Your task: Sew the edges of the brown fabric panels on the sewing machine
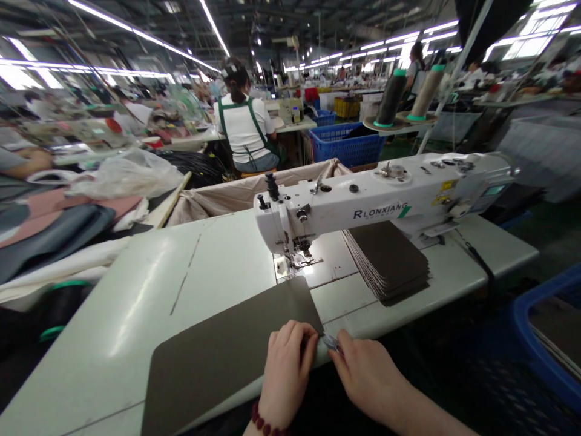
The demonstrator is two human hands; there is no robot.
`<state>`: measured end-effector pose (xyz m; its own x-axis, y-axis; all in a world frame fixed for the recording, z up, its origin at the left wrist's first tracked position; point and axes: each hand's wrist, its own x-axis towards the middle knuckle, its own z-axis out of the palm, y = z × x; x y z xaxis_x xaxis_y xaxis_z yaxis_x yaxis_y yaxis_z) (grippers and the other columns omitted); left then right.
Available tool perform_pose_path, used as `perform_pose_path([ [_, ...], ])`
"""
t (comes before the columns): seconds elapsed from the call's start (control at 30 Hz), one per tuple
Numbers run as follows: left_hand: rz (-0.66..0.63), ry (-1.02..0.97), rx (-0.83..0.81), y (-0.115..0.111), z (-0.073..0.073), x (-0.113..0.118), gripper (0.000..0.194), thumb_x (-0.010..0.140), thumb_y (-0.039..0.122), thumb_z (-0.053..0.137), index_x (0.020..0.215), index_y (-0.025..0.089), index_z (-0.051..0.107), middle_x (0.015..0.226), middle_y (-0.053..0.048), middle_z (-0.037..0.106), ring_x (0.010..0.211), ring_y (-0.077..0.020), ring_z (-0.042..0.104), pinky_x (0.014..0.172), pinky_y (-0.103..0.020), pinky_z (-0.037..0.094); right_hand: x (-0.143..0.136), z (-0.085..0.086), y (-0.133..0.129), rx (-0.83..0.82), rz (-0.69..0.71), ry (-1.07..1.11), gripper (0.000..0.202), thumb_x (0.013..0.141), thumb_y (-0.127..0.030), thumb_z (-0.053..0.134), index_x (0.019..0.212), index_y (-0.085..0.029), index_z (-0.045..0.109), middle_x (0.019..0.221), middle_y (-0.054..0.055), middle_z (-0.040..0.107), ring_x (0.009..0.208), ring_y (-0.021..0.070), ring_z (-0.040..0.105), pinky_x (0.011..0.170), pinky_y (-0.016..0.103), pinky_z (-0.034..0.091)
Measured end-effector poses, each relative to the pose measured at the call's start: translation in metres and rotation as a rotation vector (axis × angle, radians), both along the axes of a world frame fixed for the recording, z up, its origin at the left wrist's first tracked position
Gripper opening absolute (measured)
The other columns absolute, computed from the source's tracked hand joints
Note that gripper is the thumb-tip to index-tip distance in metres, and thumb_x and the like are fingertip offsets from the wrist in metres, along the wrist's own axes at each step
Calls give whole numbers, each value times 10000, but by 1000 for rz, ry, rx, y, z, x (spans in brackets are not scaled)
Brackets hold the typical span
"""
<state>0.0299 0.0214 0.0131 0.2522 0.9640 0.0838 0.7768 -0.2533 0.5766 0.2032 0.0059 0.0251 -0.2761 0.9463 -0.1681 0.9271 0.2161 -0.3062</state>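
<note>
A dark olive panel point(236, 345) with rounded corners lies flat on the sewing table, reaching from near the needle area to the front edge. My left hand point(290, 363), with a dark red bead bracelet at the wrist, pinches the panel's right edge near its front corner. Close beside it, my right hand point(365, 372) is closed around small, greyish thread snips point(330, 341), whose tip points at that edge. Beyond the panel stands the white sewing machine point(336, 203), its presser foot point(303, 259) just past the panel's far corner.
A stack of dark olive pieces point(388, 257) sits under the machine arm. Blue crates stand at right point(544, 327) and behind point(347, 145). Thread cones point(391, 97) rise behind the machine. Fabric pieces point(68, 224) are heaped at left. A person point(245, 121) sits ahead, facing away.
</note>
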Motion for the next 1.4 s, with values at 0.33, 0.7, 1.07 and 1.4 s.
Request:
perform_pose_path([
  [0.33,13,-31,-29,-3,8,4,131,937,269,465,847,223,549,862,-10,598,837,-197,562,766,-350,407,-2,1,4,33,31,-43,257,968,-264,319,872,-212,552,671,48,671,567,243,646,480,296,265],
  [0.7,-154,402,-33,16,8,-141,508,942,444,421,1436,428,301,1540,24,280,1422,-280,210,1128,-562,150,61,24,25,142,-138,216,273,979,-405,323,918,-216,511,743,15,651,657,183,640,585,272,424],
  [1.07,744,555,-147,98,-4,-305,629,911,595,280,1459,290,324,1482,-143,351,1340,-378,306,1022,-600,233,162,-6,72,406,-131,-164,526,929,-518,415,1421,-340,361,1470,18,403,930,235,665,642,350,562],
  [1.4,948,481,-228,132,-2,-316,775,850,719,307,1447,226,335,1495,-186,296,1320,-472,278,925,-666,278,153,8,72,464,-7,-196,484,949,-413,415,1415,-282,396,1394,63,489,874,210,670,553,286,521],
])
